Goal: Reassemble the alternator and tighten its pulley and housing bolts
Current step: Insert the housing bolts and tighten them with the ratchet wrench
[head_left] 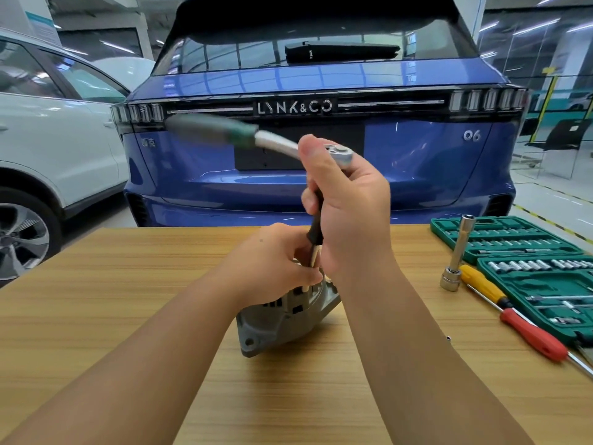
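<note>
Midway, right hand (346, 213) grips ratchet (337, 154); left hand (276, 261) fingers pinch its extension on alternator (282, 319), bench centre; spare sockets at three o'clock.

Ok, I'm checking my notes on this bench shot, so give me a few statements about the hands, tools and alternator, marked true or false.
1. The right hand grips the silver ratchet wrench with the green handle near its head. True.
2. The grey metal alternator lies inside the green plastic socket case. False: it rests on the wooden table, left of the case.
3. The left hand rests on the alternator. True.
4. The red-handled screwdriver is held in the left hand. False: it lies on the table by the case.
5. The yellow-handled screwdriver lies on the table. True.
</note>
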Tool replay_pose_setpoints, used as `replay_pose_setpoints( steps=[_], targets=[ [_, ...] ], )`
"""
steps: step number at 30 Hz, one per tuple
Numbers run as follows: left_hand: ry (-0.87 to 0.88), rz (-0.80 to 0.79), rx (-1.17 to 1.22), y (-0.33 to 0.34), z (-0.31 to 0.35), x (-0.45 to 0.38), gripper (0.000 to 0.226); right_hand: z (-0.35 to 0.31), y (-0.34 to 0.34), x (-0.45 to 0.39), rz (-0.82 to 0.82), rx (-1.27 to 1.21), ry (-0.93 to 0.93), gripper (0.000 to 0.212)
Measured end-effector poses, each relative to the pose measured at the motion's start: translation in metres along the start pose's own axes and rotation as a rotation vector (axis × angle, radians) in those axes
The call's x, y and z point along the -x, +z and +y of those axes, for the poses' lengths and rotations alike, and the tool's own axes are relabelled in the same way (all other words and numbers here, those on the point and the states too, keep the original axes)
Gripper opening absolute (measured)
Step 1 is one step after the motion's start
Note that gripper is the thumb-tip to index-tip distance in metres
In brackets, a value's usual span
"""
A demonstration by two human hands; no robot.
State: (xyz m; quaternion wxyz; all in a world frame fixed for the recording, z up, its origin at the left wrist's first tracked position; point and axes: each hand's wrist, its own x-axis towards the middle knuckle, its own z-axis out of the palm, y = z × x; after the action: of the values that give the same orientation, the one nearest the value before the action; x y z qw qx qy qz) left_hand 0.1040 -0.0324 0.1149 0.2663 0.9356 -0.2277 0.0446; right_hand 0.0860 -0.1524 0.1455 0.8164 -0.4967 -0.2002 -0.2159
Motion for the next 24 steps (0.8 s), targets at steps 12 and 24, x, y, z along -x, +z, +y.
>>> replay_pose_setpoints(
  steps=[12,24],
  targets=[
    [-0.017,0.036,0.075,-0.001,-0.005,0.003,0.016,0.009,0.008,0.007,-0.234,0.009,-0.220,0.046],
    [-0.023,0.055,0.086,0.005,-0.017,-0.005,0.023,0.000,0.002,0.006,-0.221,-0.074,0.009,0.034]
  ],
)
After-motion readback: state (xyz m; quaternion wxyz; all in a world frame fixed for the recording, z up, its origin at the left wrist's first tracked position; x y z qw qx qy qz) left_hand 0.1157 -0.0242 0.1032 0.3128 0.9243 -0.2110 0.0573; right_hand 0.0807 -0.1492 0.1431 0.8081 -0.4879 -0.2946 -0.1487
